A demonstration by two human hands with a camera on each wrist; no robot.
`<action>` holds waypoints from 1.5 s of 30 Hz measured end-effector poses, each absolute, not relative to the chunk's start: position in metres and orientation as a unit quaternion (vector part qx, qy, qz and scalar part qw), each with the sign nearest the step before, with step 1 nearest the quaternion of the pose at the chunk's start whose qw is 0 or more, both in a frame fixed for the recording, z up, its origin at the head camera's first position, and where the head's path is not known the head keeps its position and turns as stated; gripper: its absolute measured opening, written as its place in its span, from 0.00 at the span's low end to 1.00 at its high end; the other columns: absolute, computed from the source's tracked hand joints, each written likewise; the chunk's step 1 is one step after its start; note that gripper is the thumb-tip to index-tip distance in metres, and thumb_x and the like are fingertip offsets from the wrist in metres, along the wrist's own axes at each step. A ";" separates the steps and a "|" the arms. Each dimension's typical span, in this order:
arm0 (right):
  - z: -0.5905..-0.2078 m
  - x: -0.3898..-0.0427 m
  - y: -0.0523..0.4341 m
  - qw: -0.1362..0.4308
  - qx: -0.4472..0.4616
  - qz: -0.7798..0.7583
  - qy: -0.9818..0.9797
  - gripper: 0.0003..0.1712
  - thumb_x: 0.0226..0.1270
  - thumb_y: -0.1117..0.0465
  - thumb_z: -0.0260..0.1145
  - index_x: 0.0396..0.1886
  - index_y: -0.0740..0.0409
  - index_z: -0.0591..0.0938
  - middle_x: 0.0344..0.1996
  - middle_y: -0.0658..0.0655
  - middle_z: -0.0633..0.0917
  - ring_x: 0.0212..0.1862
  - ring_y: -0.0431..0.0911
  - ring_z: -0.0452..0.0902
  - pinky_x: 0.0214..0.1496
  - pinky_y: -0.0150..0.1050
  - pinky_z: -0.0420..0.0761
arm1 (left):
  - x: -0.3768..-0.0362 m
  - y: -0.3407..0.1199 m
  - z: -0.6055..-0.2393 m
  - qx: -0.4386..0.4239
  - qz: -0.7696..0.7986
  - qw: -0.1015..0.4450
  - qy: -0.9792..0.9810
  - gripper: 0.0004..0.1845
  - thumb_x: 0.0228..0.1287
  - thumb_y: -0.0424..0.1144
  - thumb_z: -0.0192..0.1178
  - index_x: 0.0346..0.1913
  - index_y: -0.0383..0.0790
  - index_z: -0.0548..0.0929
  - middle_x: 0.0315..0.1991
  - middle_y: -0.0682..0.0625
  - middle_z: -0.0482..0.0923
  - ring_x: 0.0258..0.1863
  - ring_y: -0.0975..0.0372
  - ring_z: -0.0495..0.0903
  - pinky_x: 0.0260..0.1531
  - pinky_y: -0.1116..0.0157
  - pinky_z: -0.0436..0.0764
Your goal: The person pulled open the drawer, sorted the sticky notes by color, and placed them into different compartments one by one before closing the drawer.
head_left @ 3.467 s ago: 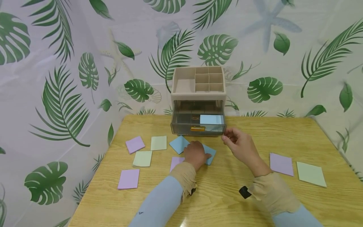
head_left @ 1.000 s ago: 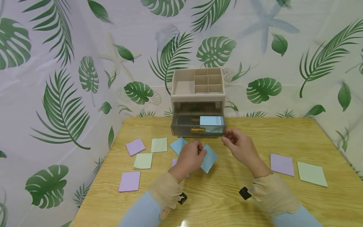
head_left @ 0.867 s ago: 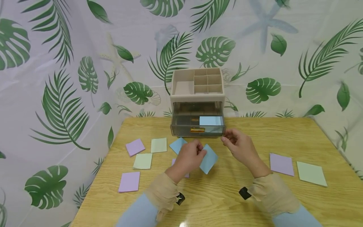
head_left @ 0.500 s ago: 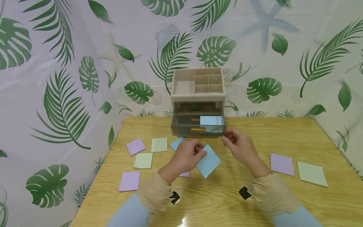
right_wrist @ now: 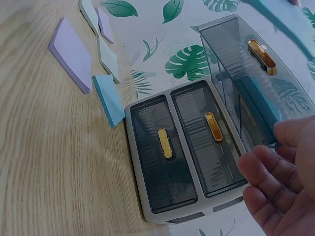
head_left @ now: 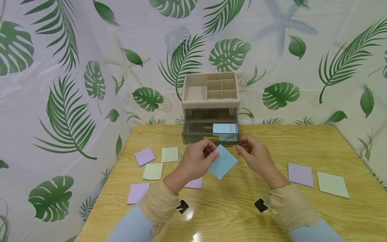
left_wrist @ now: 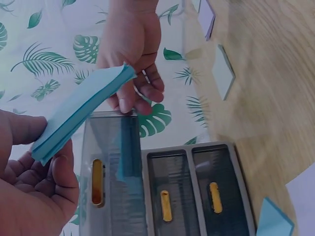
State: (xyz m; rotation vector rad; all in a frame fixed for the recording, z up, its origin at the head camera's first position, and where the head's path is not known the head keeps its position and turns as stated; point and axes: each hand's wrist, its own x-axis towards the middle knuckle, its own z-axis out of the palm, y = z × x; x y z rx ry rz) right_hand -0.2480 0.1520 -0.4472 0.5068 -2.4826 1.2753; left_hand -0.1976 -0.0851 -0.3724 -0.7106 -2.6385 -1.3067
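My left hand (head_left: 195,161) pinches a light-blue sticky note pad (head_left: 223,162) between thumb and fingers, raised in front of the desk organizer (head_left: 195,105). Layered sheets show along the pad's edge in the left wrist view. The organizer's smoky clear top drawer (head_left: 193,137) is pulled out, and another blue pad (head_left: 224,128) lies in its right part. At the drawer's front right corner, my right hand (head_left: 257,159) grips the edge with thumb and curled fingers. A further blue pad (right_wrist: 108,100) lies on the table, mostly hidden behind my left hand in the head view.
Purple pads (head_left: 138,193) and green pads (head_left: 152,171) lie spread on the left of the wooden table (head_left: 235,215). A purple pad (head_left: 300,174) and a green pad (head_left: 332,185) lie at right. Behind the organizer hangs a leaf-print cloth (head_left: 281,67).
My left hand picked the blue pad off the table, turned it face-up and has lifted it toward the drawer. My right hand stays at the drawer corner.
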 end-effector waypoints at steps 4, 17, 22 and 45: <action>-0.447 -0.248 0.152 0.149 0.176 0.442 -0.867 0.10 0.69 0.58 0.64 0.43 0.59 0.80 0.30 0.53 0.84 0.29 0.42 0.80 0.29 0.32 0.78 | -0.202 -0.088 -0.361 -0.238 -0.463 0.103 -0.848 0.04 0.67 0.37 0.61 0.39 0.40 0.79 0.28 0.53 0.77 0.25 0.66 0.75 0.26 0.69 0.76; -0.445 -0.246 0.152 0.134 0.173 0.433 -0.875 0.12 0.70 0.53 0.62 0.44 0.57 0.80 0.31 0.51 0.83 0.31 0.43 0.80 0.29 0.34 0.78 | -0.232 -0.095 -0.337 -0.161 -0.540 0.114 -0.818 0.08 0.68 0.35 0.60 0.46 0.36 0.81 0.33 0.48 0.79 0.30 0.60 0.75 0.29 0.68 0.74; -0.443 -0.246 0.152 0.136 0.176 0.438 -0.871 0.11 0.70 0.55 0.63 0.44 0.57 0.80 0.31 0.51 0.83 0.30 0.43 0.79 0.29 0.34 0.78 | -0.243 -0.094 -0.334 -0.113 -0.584 0.091 -0.799 0.08 0.68 0.36 0.60 0.46 0.37 0.80 0.35 0.49 0.78 0.35 0.60 0.74 0.34 0.68 0.74; -0.445 -0.248 0.153 0.132 0.177 0.447 -0.867 0.10 0.70 0.55 0.63 0.43 0.57 0.80 0.30 0.51 0.83 0.29 0.43 0.79 0.28 0.33 0.78 | -0.283 -0.077 -0.327 0.013 -0.626 0.054 -0.778 0.07 0.66 0.38 0.62 0.43 0.40 0.78 0.36 0.49 0.76 0.35 0.60 0.74 0.33 0.66 0.74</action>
